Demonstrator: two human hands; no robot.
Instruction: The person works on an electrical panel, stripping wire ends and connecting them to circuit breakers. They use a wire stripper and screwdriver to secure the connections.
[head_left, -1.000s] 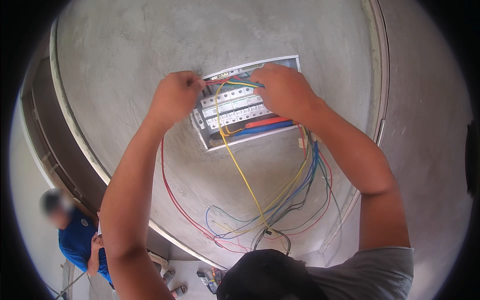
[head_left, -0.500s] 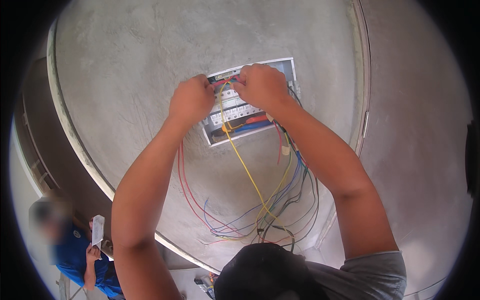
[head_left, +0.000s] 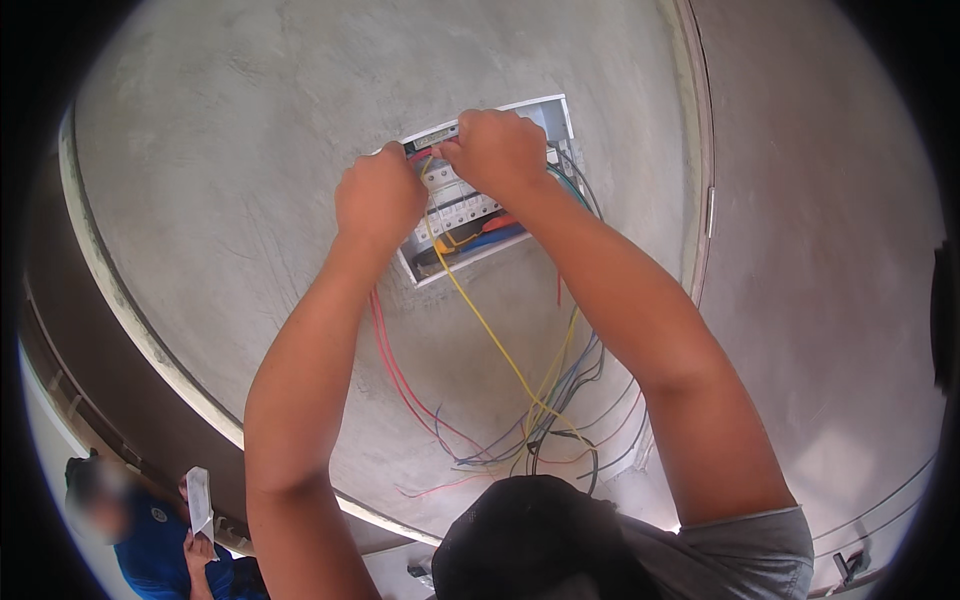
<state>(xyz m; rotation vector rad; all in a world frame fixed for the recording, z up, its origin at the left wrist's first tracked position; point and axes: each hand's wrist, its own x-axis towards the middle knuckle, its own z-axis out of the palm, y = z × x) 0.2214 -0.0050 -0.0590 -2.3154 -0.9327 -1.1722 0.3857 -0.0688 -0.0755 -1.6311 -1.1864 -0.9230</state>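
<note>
A white-framed electrical panel box (head_left: 556,122) is set into the grey wall, holding rows of circuit breakers (head_left: 455,217). My left hand (head_left: 383,195) is closed at the box's upper left corner, its fingertips on a red wire (head_left: 424,155). Beside it, my right hand (head_left: 498,152) pinches the same wire near the top edge; its fingers partly cover the grip. A yellow wire (head_left: 482,318) comes down from between my hands across the breakers. In the bottom of the box lies a tool with red and blue handles (head_left: 495,238), partly hidden by my right wrist.
Loose red wires (head_left: 390,350) hang below the box on the left. A tangle of coloured wires (head_left: 540,425) droops below it on the right. At lower left, a person in blue (head_left: 160,540) holds a white sheet-like object (head_left: 200,500). A brown door panel (head_left: 800,250) stands at right.
The view has shifted, so the box sits slightly further left. My right hand has come closer to my left along the top of the box. Both hands stay closed.
</note>
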